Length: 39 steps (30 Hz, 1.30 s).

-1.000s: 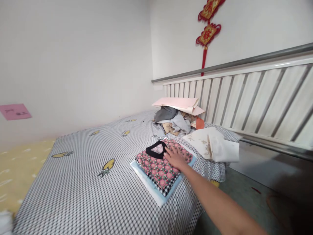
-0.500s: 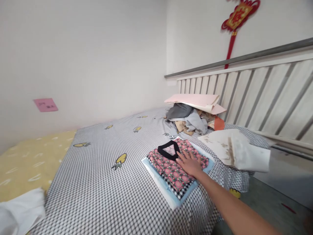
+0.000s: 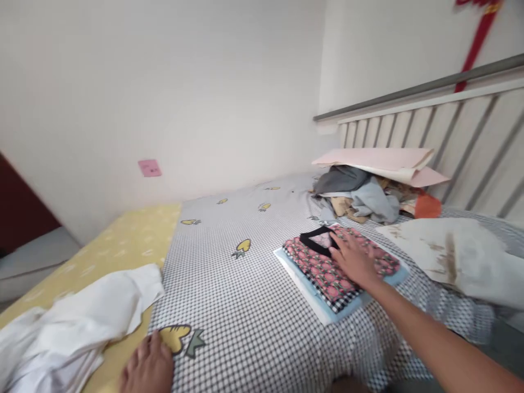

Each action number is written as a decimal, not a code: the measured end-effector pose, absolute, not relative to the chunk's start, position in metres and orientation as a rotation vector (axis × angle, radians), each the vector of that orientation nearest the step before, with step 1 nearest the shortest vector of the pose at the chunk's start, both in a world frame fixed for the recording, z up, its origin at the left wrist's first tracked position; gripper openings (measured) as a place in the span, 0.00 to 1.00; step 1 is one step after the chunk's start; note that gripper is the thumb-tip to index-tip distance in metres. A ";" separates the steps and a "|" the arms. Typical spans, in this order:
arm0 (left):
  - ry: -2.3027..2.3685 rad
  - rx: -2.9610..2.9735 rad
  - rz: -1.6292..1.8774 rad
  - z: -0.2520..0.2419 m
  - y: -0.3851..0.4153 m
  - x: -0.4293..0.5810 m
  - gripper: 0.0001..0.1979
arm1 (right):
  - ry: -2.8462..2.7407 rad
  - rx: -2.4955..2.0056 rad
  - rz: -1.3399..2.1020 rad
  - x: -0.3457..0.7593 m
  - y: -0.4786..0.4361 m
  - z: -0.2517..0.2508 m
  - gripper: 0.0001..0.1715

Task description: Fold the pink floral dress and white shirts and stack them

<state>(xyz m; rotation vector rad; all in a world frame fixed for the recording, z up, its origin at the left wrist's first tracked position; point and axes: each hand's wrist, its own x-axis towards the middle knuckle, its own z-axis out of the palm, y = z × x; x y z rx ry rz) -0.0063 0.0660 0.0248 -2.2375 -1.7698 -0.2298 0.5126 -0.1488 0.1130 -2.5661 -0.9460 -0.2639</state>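
My right hand lies flat with its fingers apart on a folded garment with a pink floral print, a black collar and a checked edge. Light blue and white layers show beneath the garment. At the bottom left, my left hand rests on the bed, its fingers laid out and holding nothing. A crumpled white cloth lies just beyond and left of that hand. Beside the fingers is a yellow carrot motif of the checked bed sheet.
Grey and tan clothes are heaped at the back right, under a folded pink sheet. A stained white pillow-like item lies to the right, by the slatted headboard. A yellow cloth covers the left side.
The view has swung left, so everything appears further right. My left hand has come into view at the bottom, and more of the white cloth shows. My right hand stays on the garment.
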 end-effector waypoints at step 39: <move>-1.814 -2.097 -0.733 -0.012 0.055 0.008 0.21 | -1.809 -1.978 -0.681 0.303 -0.072 -0.039 0.30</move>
